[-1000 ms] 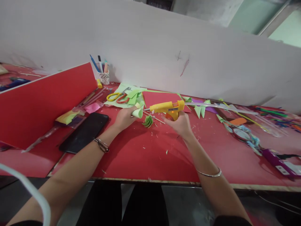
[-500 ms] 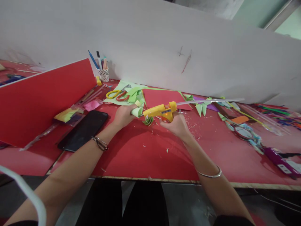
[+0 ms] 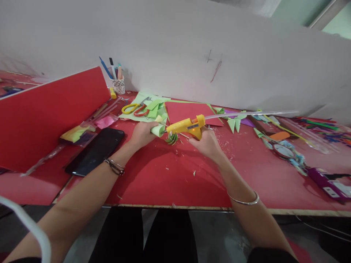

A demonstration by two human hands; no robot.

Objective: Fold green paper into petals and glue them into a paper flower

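Observation:
A pale green rolled paper piece [image 3: 158, 130] is pinched in my left hand [image 3: 143, 134], its end facing right. My right hand [image 3: 206, 144] grips a yellow hot glue gun [image 3: 182, 126] by its handle, and an orange light glows on it. The gun's nozzle points left and meets the rolled paper's edge; whether glue is coming out is too small to tell. A long clear glue stick [image 3: 246, 114] sticks out of the gun's back. Just below the nozzle, a curled dark green paper piece [image 3: 172, 138] rests on the red table [image 3: 153, 179].
Scissors [image 3: 131, 108] lie on light green paper behind my left hand. A black phone [image 3: 95, 151] and an upright red board [image 3: 55, 117] are at left. A pen cup [image 3: 119, 86] stands by the wall. Folded green paper leaves [image 3: 234, 123] and a purple device [image 3: 326, 182] are at right.
My right hand has brought the glue gun left and slightly down, so its nozzle has come from beside the rolled paper to its edge. My left hand keeps hold of the paper.

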